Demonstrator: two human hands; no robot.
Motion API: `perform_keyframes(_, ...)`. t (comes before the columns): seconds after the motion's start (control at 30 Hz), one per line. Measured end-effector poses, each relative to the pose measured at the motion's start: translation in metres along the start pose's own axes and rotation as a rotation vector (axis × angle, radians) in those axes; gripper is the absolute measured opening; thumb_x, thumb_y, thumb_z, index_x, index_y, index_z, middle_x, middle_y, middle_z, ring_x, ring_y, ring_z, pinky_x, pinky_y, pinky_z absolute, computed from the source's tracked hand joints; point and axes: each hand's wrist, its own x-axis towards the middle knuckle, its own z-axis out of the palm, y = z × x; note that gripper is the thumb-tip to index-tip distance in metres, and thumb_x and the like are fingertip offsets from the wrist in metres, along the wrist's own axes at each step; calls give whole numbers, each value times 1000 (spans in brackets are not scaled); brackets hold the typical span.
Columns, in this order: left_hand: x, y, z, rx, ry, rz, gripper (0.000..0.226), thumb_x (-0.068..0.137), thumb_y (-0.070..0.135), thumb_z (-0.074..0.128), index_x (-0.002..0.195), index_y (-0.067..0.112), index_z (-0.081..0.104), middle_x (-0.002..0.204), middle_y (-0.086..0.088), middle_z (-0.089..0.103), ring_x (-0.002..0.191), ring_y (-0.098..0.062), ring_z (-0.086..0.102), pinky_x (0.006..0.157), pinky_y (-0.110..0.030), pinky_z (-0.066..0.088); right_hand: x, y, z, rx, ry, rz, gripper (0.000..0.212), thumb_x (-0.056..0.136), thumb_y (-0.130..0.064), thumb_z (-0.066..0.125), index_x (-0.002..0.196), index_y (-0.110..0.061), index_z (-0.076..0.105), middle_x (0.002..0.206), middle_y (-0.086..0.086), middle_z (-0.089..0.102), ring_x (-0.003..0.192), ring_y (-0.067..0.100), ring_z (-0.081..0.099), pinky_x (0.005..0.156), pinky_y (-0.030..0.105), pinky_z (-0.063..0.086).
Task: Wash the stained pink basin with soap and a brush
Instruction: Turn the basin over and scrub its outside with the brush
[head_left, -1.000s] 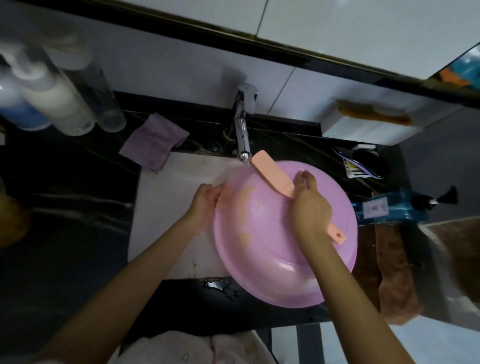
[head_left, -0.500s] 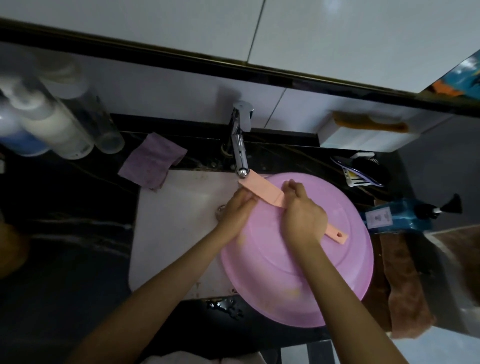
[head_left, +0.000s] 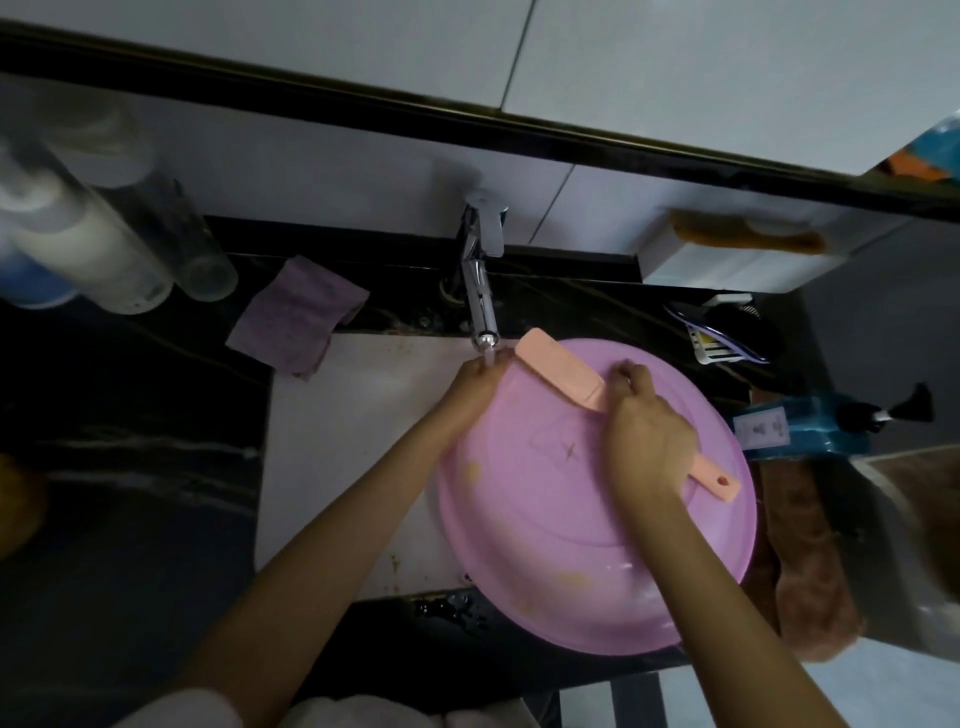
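Observation:
The pink basin (head_left: 571, 519) lies bottom-up over the right part of the white sink (head_left: 337, 441), with yellowish stains on its lower part. My right hand (head_left: 644, 441) grips the handle of the peach brush (head_left: 561, 371), whose head rests on the basin's far rim near the tap. My left hand (head_left: 475, 382) grips the basin's upper left rim, right under the tap spout, where water runs onto it.
The chrome tap (head_left: 480, 301) stands behind the sink. A purple cloth (head_left: 298, 319) lies on the dark counter at the sink's back left corner. Bottles (head_left: 104, 260) stand at the left. A blue soap pump bottle (head_left: 831, 423) lies at the right, above a brown towel (head_left: 800, 561).
My left hand slid up the basin's rim from its left side to under the tap. The brush head moved to the basin's far rim. Water now runs from the tap.

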Motion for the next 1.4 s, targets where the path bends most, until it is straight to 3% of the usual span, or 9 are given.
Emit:
perform_keyframes(0.1,-8,8,1,-168,14,-73,20,90,26,56,74,20,67,68,6,67,69,-8,64,59,-16,46,-4,2,3,43,-45,48,39,74,12,60,113,5,60,111,19,60,47,31,53,44,25,20)
perform_keyframes(0.37,-19,-21,11,-195,99,-10,38,86,42,46,117,27,61,126,1,60,117,-17,53,103,-35,38,-5,-13,9,111,-128,135,55,94,-9,39,147,-13,26,143,9,32,66,30,49,58,33,32)
perform_keyframes(0.47,9,2,10,-86,68,-113,63,68,59,54,119,22,59,122,-4,61,112,-21,58,102,-40,41,-3,-16,11,125,-117,129,54,94,-9,38,147,-12,26,142,7,34,68,32,54,58,32,31)
perform_keyframes(0.67,-1,-21,6,-122,121,-201,25,97,34,41,89,23,62,97,-5,65,94,-17,59,75,-27,42,7,-32,18,108,-46,117,45,86,-1,49,131,-1,50,118,11,54,55,29,56,52,30,27)
perform_keyframes(0.83,-6,-43,6,-6,201,-98,34,95,23,43,122,7,56,122,-8,58,113,-22,53,97,-34,41,14,-44,18,-22,41,57,27,52,0,79,78,-3,71,81,9,62,29,21,42,43,21,17)
perform_keyframes(0.97,0,-4,3,19,76,-45,35,94,36,45,118,15,58,114,-7,62,107,-20,56,81,-29,43,15,-49,11,1,-65,71,23,76,0,61,99,1,66,101,13,59,47,26,56,48,28,23)
perform_keyframes(1.17,-33,-39,1,349,48,212,85,75,47,68,145,23,26,145,4,37,131,-11,34,109,-33,29,11,-47,14,41,-37,90,29,84,3,49,109,1,63,110,14,56,54,28,58,51,30,27)
perform_keyframes(1.3,-10,-18,-2,-3,17,79,28,94,28,51,120,18,55,117,-2,61,108,-15,55,92,-25,44,12,-44,14,21,-103,77,36,90,2,40,123,1,53,124,14,49,65,30,60,55,32,29)
perform_keyframes(1.4,-3,-30,-3,14,74,-76,31,97,28,43,122,15,57,120,-4,61,105,-13,56,90,-25,46,13,-53,10,-19,-19,70,22,71,2,67,93,1,68,97,12,60,40,23,51,46,26,23)
